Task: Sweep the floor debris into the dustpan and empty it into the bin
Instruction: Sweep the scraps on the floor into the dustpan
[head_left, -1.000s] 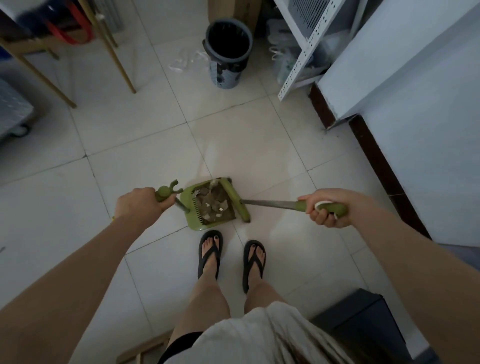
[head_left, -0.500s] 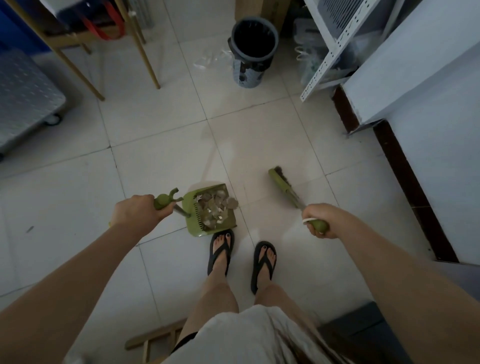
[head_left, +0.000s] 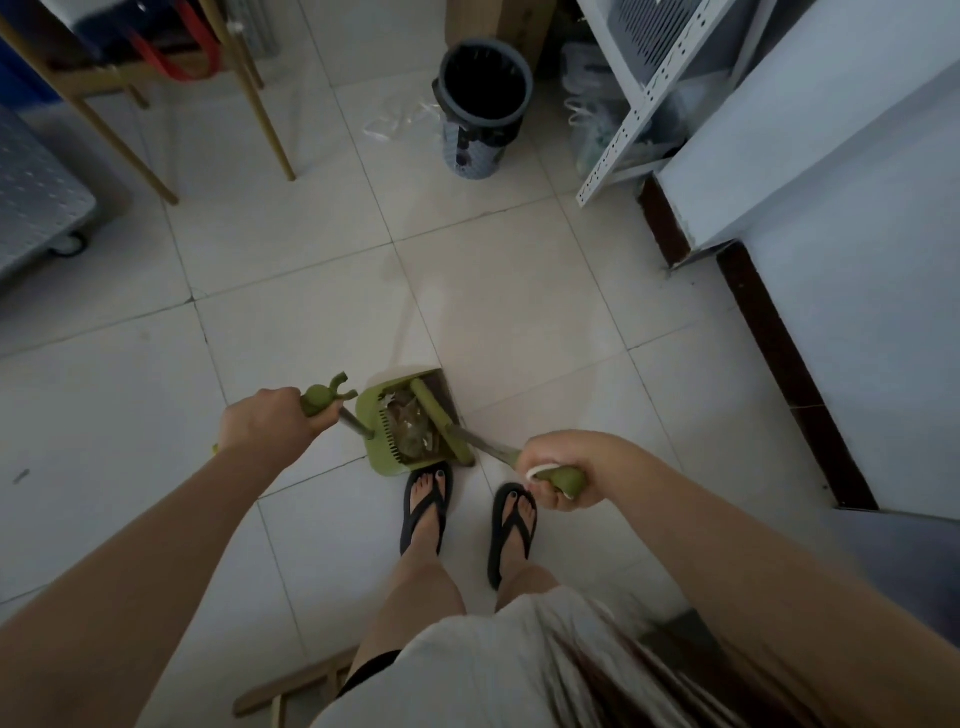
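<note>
My left hand (head_left: 265, 421) is curled tight round the green grip at the top of the dustpan's stick, knuckles up. Just right of those fingers the dustpan (head_left: 370, 415) sits on the tiled floor (head_left: 519, 312), its open side turned toward my other hand. The debris (head_left: 410, 434), brownish scraps, lies inside the pan, a short way right of my left fingers. The broom (head_left: 441, 423) has its head laid across the pan's open side, touching it, between my two hands. Far ahead of both sets of fingers the dark bin (head_left: 522, 91) stands upright, well apart from the pan. My right hand (head_left: 563, 467) is wrapped round the broom's green handle end.
</note>
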